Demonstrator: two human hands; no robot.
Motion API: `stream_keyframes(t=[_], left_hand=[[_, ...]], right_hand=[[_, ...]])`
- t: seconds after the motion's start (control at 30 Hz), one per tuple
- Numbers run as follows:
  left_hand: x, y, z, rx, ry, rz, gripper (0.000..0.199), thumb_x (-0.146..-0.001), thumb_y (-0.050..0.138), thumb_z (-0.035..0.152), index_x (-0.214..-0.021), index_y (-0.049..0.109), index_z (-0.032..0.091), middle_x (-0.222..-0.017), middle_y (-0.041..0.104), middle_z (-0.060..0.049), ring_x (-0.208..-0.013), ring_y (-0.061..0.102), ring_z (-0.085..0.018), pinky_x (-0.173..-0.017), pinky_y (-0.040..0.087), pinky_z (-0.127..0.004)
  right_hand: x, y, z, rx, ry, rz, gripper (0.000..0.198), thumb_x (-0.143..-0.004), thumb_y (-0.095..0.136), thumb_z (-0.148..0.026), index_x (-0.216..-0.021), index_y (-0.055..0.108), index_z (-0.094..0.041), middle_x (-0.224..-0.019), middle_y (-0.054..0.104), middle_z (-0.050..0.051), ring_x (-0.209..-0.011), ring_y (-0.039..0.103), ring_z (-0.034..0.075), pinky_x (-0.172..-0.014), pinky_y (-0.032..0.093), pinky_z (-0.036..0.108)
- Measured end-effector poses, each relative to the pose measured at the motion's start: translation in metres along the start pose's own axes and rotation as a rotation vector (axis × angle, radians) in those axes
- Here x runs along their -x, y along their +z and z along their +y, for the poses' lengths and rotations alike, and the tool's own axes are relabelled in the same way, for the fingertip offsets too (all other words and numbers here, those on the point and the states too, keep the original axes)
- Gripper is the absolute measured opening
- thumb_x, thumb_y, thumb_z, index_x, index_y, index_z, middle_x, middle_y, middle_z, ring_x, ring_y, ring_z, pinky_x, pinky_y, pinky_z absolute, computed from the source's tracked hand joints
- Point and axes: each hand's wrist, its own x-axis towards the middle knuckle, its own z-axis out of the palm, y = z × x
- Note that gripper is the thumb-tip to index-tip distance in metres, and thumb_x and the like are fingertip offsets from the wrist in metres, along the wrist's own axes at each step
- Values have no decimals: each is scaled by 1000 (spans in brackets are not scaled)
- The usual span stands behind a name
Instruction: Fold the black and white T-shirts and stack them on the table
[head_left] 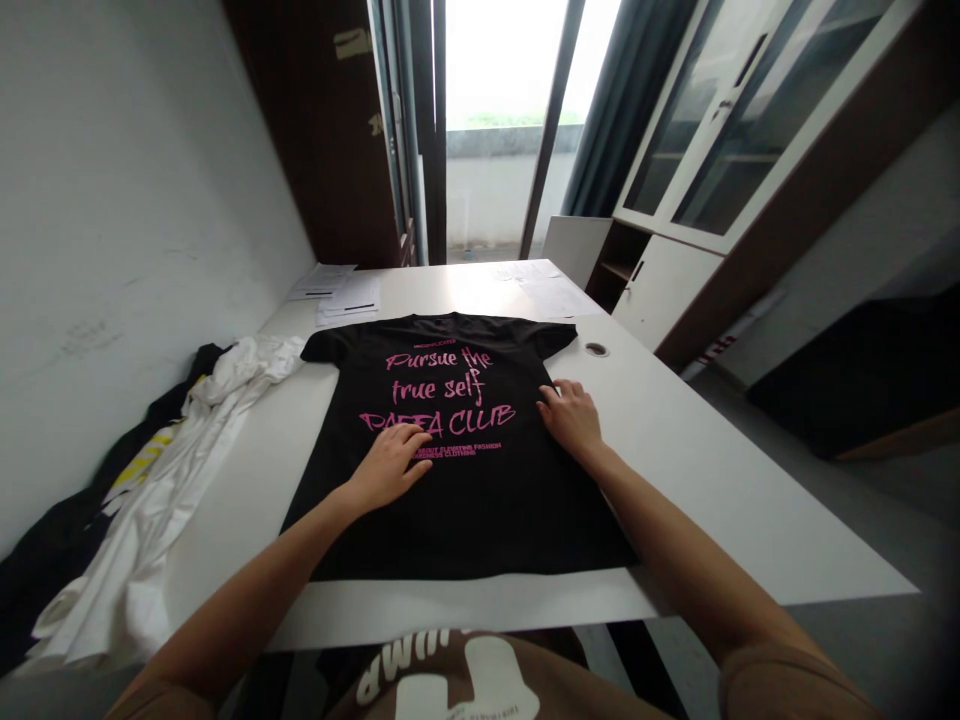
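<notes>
A black T-shirt [465, 520] with pink lettering lies spread flat on the white table, its collar toward the window and its hem near the front edge. My left hand [391, 465] rests palm down over the lower left of the print, fingers stretched out and covering some letters. At the shirt's right side edge is my right hand [571, 415], its fingers slightly bent and apart, fingertips touching the cloth. Neither hand grips anything that I can see. Both short sleeves of the shirt are laid outward.
White and black garments [172, 470] lie heaped along the table's left side by the wall. Papers [349, 295] lie at the far left, and another sheet [555, 295] at the far right. A round cable hole [597, 349] is in the white table [720, 500]. A cabinet [667, 280] stands beyond.
</notes>
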Motion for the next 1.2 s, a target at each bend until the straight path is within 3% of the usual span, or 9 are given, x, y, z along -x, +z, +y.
stream_keyframes(t=[0.13, 0.27, 0.4, 0.7, 0.87, 1.0, 1.2], left_hand=[[27, 2, -35, -158, 18, -145, 51, -101, 56, 43, -149, 50, 27, -158, 44, -10, -146, 38, -30, -122, 28, -54], [63, 12, -43, -217, -24, -134, 59, -105, 44, 48, -161, 31, 32, -169, 27, -7, -155, 24, -30, -124, 21, -57], [86, 16, -54, -285, -155, -97, 61, -105, 40, 53, -162, 26, 35, -170, 23, -4, -156, 20, -30, -125, 19, -57], [110, 7, -112, -402, -468, -39, 63, -104, 36, 56, -162, 32, 32, -170, 21, -6, -155, 23, -34, -121, 24, -60], [99, -7, -165, -389, -565, -19, 62, -101, 40, 57, -157, 43, 30, -165, 36, -9, -151, 32, -38, -118, 27, -59], [68, -23, -209, -389, -562, 16, 54, -98, 45, 51, -138, 63, 20, -147, 57, -14, -142, 45, -34, -120, 30, -47], [5, -4, -211, -272, -467, 61, 59, -95, 49, 51, -140, 58, 14, -149, 53, -19, -141, 46, -34, -119, 32, -45]], right_hand=[[4, -3, -28, -99, -186, -13, 42, -100, 52, -43, -140, 60, -30, -157, 42, 7, -152, 24, 33, -119, 32, 53], [13, 18, -41, -153, -282, -174, 53, -103, 46, -52, -151, 50, -30, -162, 38, 6, -154, 25, 30, -123, 28, 53], [20, 36, -39, -121, -276, -277, 61, -104, 36, -59, -158, 39, -32, -167, 30, 5, -156, 21, 28, -125, 21, 53], [20, 35, -36, -77, -156, -316, 71, -100, 30, -71, -161, 34, -33, -170, 20, 6, -158, 13, 30, -125, 15, 54], [10, 40, -35, -89, -102, -340, 70, -100, 34, -69, -159, 37, -31, -170, 21, 8, -157, 15, 30, -125, 15, 53], [-14, 49, -33, -92, -29, -345, 71, -100, 39, -68, -159, 39, -29, -169, 23, 11, -156, 16, 32, -124, 17, 54], [-74, 73, -20, -78, 48, -321, 69, -100, 45, -62, -157, 42, -24, -167, 28, 14, -154, 24, 34, -122, 23, 52]])
